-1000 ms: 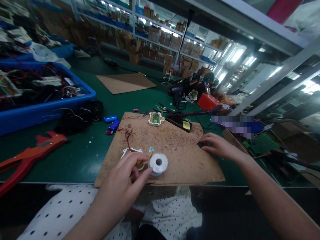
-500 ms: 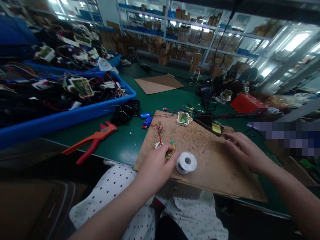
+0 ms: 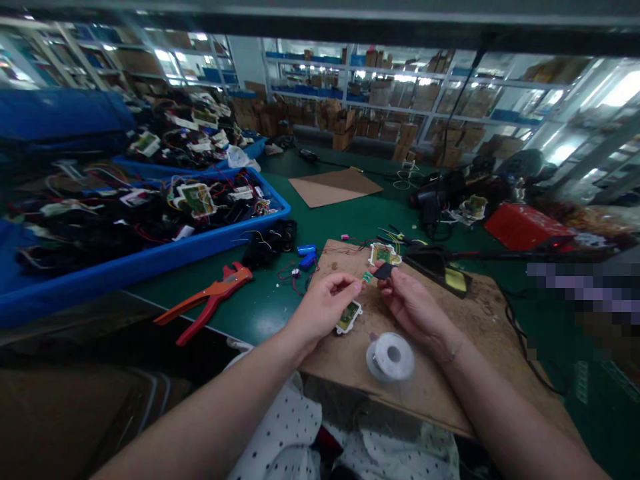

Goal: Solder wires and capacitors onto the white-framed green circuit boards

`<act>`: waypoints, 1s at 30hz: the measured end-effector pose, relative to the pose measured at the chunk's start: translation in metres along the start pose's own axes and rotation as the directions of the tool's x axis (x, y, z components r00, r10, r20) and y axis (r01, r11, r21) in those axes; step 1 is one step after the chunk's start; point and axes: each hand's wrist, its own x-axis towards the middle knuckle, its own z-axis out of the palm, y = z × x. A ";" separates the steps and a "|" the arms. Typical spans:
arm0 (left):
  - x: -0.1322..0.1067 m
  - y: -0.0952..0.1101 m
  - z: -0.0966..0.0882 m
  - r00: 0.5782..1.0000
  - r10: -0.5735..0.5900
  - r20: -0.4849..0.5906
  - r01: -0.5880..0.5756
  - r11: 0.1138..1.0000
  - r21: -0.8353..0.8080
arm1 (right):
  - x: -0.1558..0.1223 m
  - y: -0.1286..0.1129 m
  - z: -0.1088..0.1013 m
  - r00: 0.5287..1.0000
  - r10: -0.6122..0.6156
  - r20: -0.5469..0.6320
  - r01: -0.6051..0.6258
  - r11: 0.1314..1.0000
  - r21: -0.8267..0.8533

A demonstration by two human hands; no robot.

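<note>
My left hand [image 3: 325, 307] is closed, thumb and fingertips pinched at a small green circuit board [image 3: 367, 276]. Facing it, my right hand [image 3: 417, 310] grips a small flat black piece [image 3: 384, 271], whose tip is close to the little board; I cannot tell whether they touch. Beneath my left fingers lies a white-framed circuit board [image 3: 349, 317], partly covered by the hand. A second white-framed board [image 3: 384, 253] rests behind my right hand. In front of both hands, a spool of solder wire [image 3: 391, 357] sits on the brown work board [image 3: 425, 393].
Orange-red cutters [image 3: 215, 293] lie left on the green table, near blue cylindrical cells [image 3: 307, 256]. A blue bin [image 3: 240, 230] full of wired parts stands far left. At right are a black holder with a yellow sponge [image 3: 455, 280] and a red box [image 3: 525, 225]. Cardboard [image 3: 335, 187] lies behind.
My right hand has moved left from beside the sponge holder and now has the black piece. My left hand has lifted the small green board slightly. The view has shifted.
</note>
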 end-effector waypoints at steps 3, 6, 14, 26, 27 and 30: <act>-0.004 0.001 0.000 0.999 -0.027 0.037 0.029 0.998 -0.064 | -0.003 0.005 -0.002 0.997 0.080 0.005 -0.080 0.990 0.114; -0.008 0.002 0.001 0.995 -0.078 0.067 0.085 0.991 -0.104 | -0.004 0.007 0.001 0.992 0.125 0.012 -0.125 0.975 0.183; -0.011 0.003 0.001 0.985 -0.154 0.082 0.167 0.967 -0.192 | -0.009 0.008 0.012 0.989 0.145 0.005 -0.142 0.958 0.248; -0.011 -0.001 0.007 0.987 -0.151 0.049 0.158 0.969 -0.191 | -0.012 0.009 0.017 0.993 0.119 0.001 -0.117 0.973 0.198; -0.010 -0.002 0.008 0.987 -0.150 0.053 0.157 0.969 -0.188 | -0.012 0.010 0.017 0.993 0.116 0.005 -0.115 0.977 0.182; -0.007 -0.007 0.009 0.987 -0.145 0.063 0.154 0.970 -0.189 | -0.012 0.013 0.015 0.994 0.109 0.019 -0.110 0.987 0.120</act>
